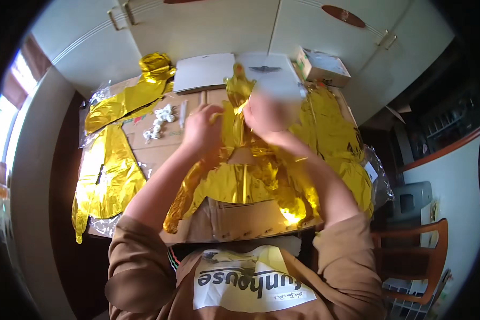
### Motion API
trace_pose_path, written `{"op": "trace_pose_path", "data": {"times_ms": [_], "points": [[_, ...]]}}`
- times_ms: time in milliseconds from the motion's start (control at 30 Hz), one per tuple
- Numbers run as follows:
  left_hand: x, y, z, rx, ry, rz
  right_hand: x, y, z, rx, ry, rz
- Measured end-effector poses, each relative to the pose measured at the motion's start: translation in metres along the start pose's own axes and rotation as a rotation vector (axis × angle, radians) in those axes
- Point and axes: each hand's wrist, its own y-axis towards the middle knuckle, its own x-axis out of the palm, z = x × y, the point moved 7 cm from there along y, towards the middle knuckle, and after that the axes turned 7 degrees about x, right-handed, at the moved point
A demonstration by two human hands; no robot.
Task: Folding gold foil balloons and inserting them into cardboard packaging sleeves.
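Observation:
A crumpled, flat gold foil balloon (pixel 234 181) lies in front of me, its upper part raised between my hands. My left hand (pixel 202 128) is closed with bent fingers on the foil's left side. On the other side my right hand (pixel 269 117) pinches the foil near its narrow upper end; much of this hand is blurred. Loose, wrinkled parts of the foil hang down toward the near edge of the table, below both wrists.
More flat gold foil balloons lie at the near left (pixel 117 170), far left (pixel 128 104) and right (pixel 333 128). A cluster of small white pieces (pixel 162 120) rests beside a thin white stick (pixel 183 113). Behind are a white board (pixel 205 73) and an open box (pixel 322 68). A wooden chair (pixel 437 256) stands right.

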Motion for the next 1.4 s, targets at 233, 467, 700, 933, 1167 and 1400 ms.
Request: {"op": "trace_pose_path", "data": {"times_ms": [233, 467, 700, 933, 1167, 1400], "points": [[-0.115, -0.030, -0.127, -0.068, 0.226, 0.095, 0.085, -0.021, 0.013, 0.093, -0.316, -0.081], [-0.127, 0.071, -0.198, -0.021, 0.363, 0.014, 0.084, -0.012, 0.010, 0.089, -0.403, -0.098], [-0.058, 0.149, -0.226, -0.022, 0.547, -0.257, 0.067, 0.002, -0.011, 0.011, -0.325, -0.069], [-0.060, 0.165, -0.264, -0.085, 0.562, -0.131, 0.061, 0.039, -0.052, -0.183, -0.096, -0.048], [-0.080, 0.153, -0.271, -0.409, -0.222, 0.046, 0.093, 0.086, -0.071, -0.147, 0.050, -0.136], [-0.082, 0.154, -0.250, 0.136, 0.129, 0.195, 0.111, 0.103, -0.084, -0.157, 0.111, -0.171]]}}
